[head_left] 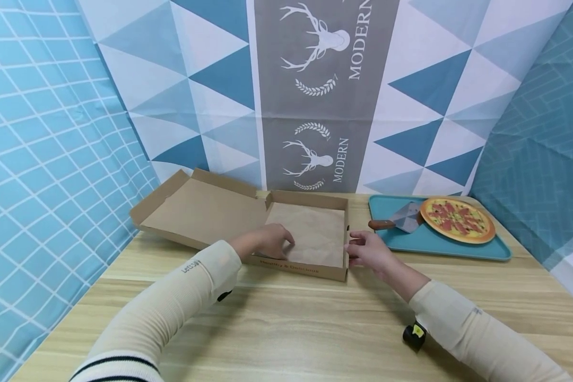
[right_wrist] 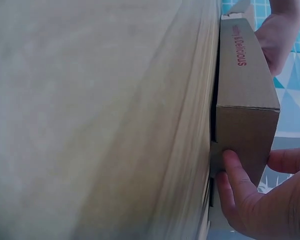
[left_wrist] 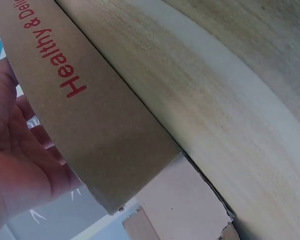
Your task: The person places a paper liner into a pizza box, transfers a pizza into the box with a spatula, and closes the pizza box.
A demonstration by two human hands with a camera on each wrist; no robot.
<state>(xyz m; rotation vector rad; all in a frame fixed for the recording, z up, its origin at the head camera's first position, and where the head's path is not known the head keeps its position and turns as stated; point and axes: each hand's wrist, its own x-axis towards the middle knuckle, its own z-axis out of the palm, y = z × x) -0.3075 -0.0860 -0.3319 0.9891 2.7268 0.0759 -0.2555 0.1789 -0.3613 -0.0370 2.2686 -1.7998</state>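
Lying opened out near the middle of the table (head_left: 291, 329), a cardboard box (head_left: 310, 269) has its longest run from left to right. Its roughly square base is on the right, and its lid (head_left: 205, 209) spreads to the left and slightly away from the person. The base's front wall, printed "Healthy & Delicious" in red, faces the person, and a pale paper liner (head_left: 317, 228) covers its floor.

The left hand (head_left: 269, 241) reaches over the front wall into the base, on the left part of the liner. Its fingers are loosely bent and a little apart, with nothing visible between them. The right hand (head_left: 369, 250) grips the base's right wall: its fingers are bent, one digit at the upper edge and two against the outer face, with little gap beyond the cardboard. Both arms wear cream sleeves (head_left: 172, 297), and a small black device (head_left: 414, 337) with a yellow mark sits beneath the right cuff.

Well to the right of the box, a teal tray (head_left: 406, 240) bears a round pizza (head_left: 458, 220) on its right half. Beside the pizza lies a server (head_left: 407, 216), its wooden handle pointing left past the tray's edge and its metal blade reaching the pizza. Behind stands a backdrop (head_left: 277, 106) of blue and white triangles, with a grey panel of deer heads and "MODERN".
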